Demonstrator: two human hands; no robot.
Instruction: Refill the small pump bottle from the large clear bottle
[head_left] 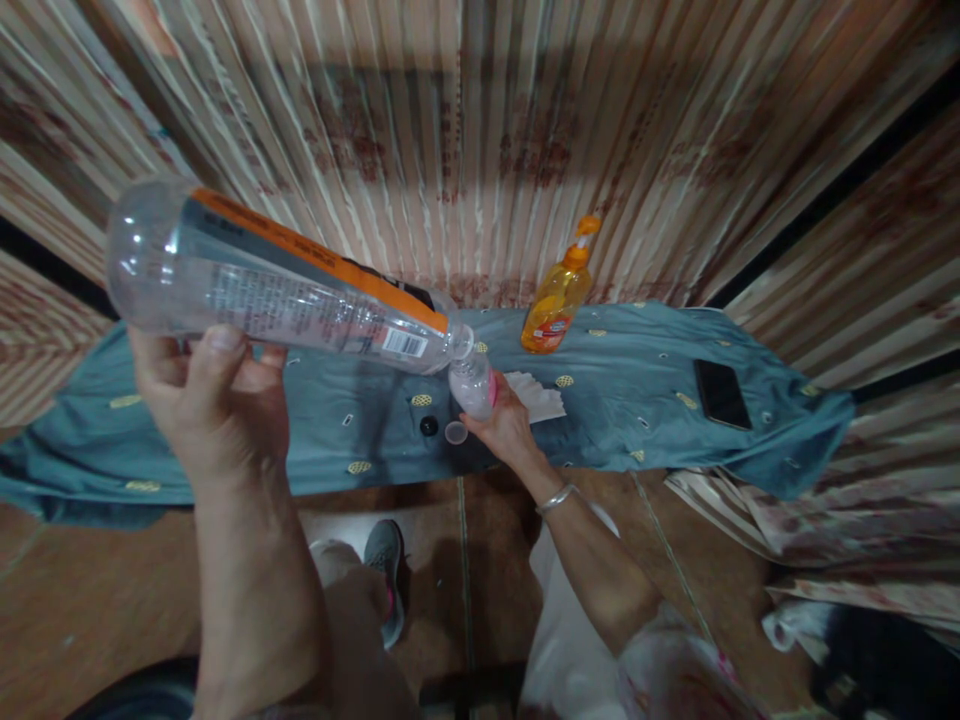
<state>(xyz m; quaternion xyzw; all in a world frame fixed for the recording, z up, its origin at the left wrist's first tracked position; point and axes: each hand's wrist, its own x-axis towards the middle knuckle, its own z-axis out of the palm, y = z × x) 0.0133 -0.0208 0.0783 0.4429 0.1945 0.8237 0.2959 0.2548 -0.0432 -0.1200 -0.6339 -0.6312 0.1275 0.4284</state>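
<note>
My left hand (217, 400) is closed round the lower part of a large clear plastic bottle (292, 285) with an orange and grey label. The bottle is tilted, base up at the left, its open neck pointing down to the right. That neck meets the mouth of a small clear bottle (471, 385), gripped by my right hand (506, 420). Whether liquid is flowing between them I cannot tell. Just left of my right hand, a black cap (428, 426) and a clear round lid (455, 433) lie on the cloth.
A blue-green patterned cloth (630, 400) covers the narrow table. An orange pump bottle (556, 300) stands towards the back. White tissue (541, 397) lies right of my right hand, and a black phone (721, 393) farther right. Striped curtains (420, 150) hang behind.
</note>
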